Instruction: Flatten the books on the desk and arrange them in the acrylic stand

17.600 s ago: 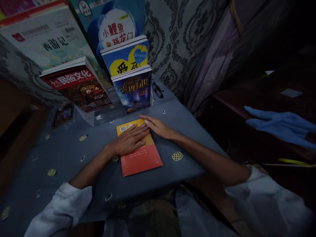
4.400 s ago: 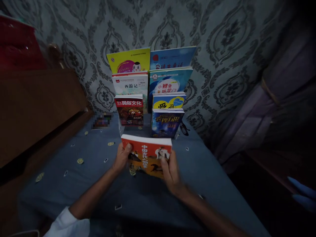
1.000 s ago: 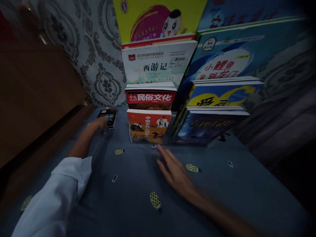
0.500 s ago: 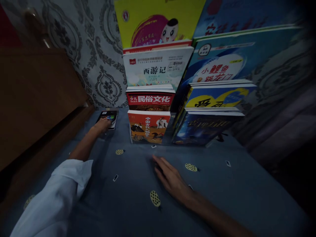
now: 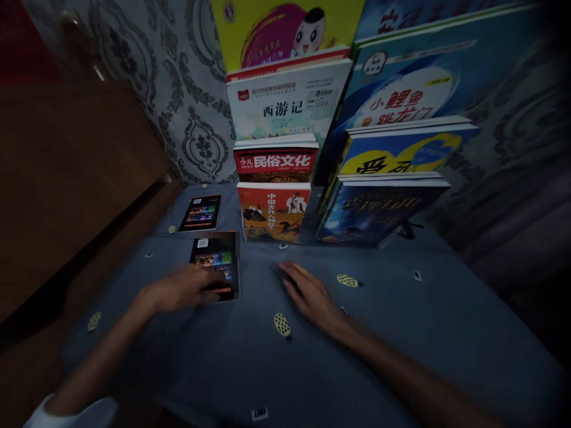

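Note:
My left hand grips the lower left part of a thin dark book with colourful pictures and a white barcode label on its cover. Its fingers lie over the cover and are somewhat blurred. Just behind it, a similar dark book lies flat by itself. My right hand rests on the blue cloth with its fingers stretched out and holds nothing. In front of that hand stands an orange-red book, at the front of a tiered row.
More books rise behind: a red one, a pale one and a yellow-green one. To the right stand a dark blue book and a teal one. A brown wooden cabinet borders the left side.
My left hand has moved toward me and slightly right, bringing one dark book off the place where another now lies exposed. My right hand stays on the cloth. The view has shifted slightly.

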Tool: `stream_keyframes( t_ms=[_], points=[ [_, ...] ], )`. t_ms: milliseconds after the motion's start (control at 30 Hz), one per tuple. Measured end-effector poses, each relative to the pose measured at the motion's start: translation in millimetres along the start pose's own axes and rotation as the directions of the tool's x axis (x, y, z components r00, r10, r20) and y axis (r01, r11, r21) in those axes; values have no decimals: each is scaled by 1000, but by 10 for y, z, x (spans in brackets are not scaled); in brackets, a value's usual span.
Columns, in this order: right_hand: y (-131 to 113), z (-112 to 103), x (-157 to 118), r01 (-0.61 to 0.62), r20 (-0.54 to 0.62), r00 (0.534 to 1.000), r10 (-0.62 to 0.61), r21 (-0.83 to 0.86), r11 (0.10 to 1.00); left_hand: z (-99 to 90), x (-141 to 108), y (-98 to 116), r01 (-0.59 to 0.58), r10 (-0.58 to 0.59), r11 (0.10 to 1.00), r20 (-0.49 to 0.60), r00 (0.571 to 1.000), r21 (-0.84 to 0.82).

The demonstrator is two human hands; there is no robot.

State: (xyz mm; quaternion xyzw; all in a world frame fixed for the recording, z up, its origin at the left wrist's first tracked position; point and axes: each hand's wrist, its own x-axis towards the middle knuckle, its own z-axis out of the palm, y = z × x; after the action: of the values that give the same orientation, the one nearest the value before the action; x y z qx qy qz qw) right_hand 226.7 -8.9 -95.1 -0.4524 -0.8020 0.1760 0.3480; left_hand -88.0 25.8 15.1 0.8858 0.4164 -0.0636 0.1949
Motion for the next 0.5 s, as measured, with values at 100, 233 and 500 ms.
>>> stream_keyframes(
  t_ms=[100, 233, 500],
  points=[
    [-8, 10, -4, 28, -5, 1000, -28, -1, 1000, 113, -99, -167, 66, -78, 956, -29, 997, -286],
    [-44, 13, -32, 64, -14, 998, -64, -8, 998, 469, 58, -531, 362, -395, 918, -427, 814, -160],
    [-103, 15, -157, 84, -6, 996, -84, -9, 996, 986, 230, -325, 390, -310, 918, -488, 816, 67]
  ],
)
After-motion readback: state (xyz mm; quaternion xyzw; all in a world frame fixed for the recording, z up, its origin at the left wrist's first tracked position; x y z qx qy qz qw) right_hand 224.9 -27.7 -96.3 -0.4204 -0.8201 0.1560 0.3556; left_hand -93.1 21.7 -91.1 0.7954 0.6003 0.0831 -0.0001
